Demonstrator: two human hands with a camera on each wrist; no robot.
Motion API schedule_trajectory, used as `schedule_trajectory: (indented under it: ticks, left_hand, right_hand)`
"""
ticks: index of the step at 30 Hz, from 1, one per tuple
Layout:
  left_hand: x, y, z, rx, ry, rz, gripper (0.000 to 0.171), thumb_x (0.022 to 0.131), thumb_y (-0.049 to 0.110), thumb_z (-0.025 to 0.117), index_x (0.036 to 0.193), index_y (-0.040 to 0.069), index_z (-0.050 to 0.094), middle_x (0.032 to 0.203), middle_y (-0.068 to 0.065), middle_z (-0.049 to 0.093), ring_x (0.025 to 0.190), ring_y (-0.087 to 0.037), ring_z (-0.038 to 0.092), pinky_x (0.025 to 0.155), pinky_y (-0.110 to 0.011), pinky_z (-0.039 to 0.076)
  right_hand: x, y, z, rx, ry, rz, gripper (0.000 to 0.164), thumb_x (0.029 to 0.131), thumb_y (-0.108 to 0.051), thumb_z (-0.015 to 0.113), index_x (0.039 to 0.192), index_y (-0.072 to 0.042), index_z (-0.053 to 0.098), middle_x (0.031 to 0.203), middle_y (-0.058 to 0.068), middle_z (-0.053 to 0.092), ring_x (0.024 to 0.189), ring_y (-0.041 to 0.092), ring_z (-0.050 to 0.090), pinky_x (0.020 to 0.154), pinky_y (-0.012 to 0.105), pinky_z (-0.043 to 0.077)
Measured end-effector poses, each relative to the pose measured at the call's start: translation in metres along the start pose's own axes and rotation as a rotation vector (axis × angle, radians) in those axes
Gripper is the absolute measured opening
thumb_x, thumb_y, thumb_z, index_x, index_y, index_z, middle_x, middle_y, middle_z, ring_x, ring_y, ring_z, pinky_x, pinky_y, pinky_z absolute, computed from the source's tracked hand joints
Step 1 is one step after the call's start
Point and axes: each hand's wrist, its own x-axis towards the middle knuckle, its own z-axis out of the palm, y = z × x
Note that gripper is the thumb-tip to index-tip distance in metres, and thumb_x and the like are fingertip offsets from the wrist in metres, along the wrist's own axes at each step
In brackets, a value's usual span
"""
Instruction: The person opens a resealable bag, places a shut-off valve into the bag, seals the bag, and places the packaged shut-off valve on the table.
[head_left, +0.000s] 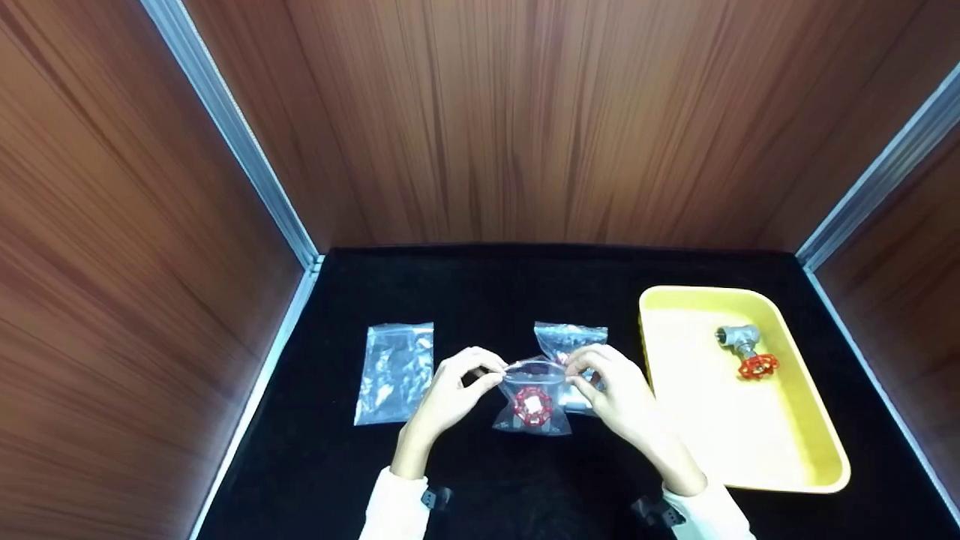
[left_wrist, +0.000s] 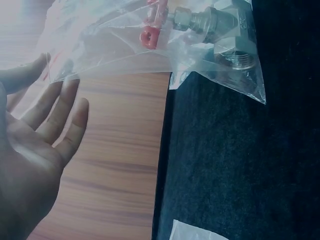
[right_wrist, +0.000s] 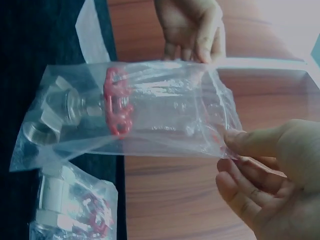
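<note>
My left hand (head_left: 459, 384) and right hand (head_left: 615, 386) pinch the two top corners of a clear zip bag (head_left: 534, 375), which hangs upright between them. Inside it, near the bottom, is a metal valve (right_wrist: 65, 105) with a red handwheel (head_left: 532, 406). In the right wrist view, my right thumb and fingers grip the bag's mouth edge; the left hand is at the opposite corner. Whether the mouth is sealed, I cannot tell. Behind the held bag lies a second clear bag (head_left: 559, 337) with another red-wheeled valve in it, partly hidden by the right hand.
An empty-looking flat clear bag (head_left: 394, 375) lies left of my left hand on the black cloth (head_left: 480, 292). To the right, a yellow tray (head_left: 712, 427) holds a loose valve (head_left: 742, 349) with a red-orange handwheel. Wood-grain panels (head_left: 517, 127) enclose the back and sides.
</note>
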Motion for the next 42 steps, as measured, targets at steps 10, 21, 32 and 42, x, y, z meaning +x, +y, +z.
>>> schedule_trajectory:
  ticks: [10,21,32,42]
  left_hand:
    - [-0.002,-0.034,0.006,0.103,0.002,-0.027,0.01,0.091,0.013,0.068,0.1,0.013,0.072,0.099,-0.002,0.068,0.089,-0.017,0.065,0.076,-0.025,0.054]
    - [-0.004,-0.039,0.004,0.091,0.038,-0.102,0.02,0.093,0.032,0.066,0.111,0.023,0.067,0.099,0.005,0.07,0.09,-0.014,0.066,0.077,-0.03,0.056]
    - [-0.006,-0.042,-0.001,0.13,0.061,-0.112,0.008,0.092,0.03,0.068,0.095,0.022,0.07,0.091,0.006,0.069,0.081,-0.011,0.067,0.072,-0.027,0.055]
    - [-0.007,-0.04,0.001,0.123,0.055,-0.108,0.009,0.093,0.031,0.066,0.094,0.022,0.07,0.089,0.006,0.068,0.079,-0.014,0.065,0.069,-0.022,0.052]
  right_hand:
    - [-0.005,0.0,-0.002,-0.017,-0.095,0.185,0.015,0.083,-0.014,0.077,0.086,-0.022,0.066,0.1,-0.008,0.071,0.08,0.009,0.059,0.068,0.025,0.049]
    - [-0.005,0.0,0.006,-0.023,-0.04,0.298,0.015,0.084,-0.017,0.077,0.083,-0.024,0.064,0.078,-0.014,0.061,0.067,0.013,0.058,0.06,0.021,0.046]
    - [-0.003,0.0,0.011,-0.053,0.014,0.232,0.02,0.081,-0.016,0.078,0.097,-0.019,0.065,0.091,-0.006,0.064,0.08,0.01,0.058,0.069,0.026,0.049]
    - [0.017,-0.012,0.024,-0.143,-0.067,-0.027,0.041,0.081,-0.03,0.076,0.117,-0.015,0.063,0.118,-0.001,0.064,0.114,0.019,0.057,0.097,0.037,0.045]
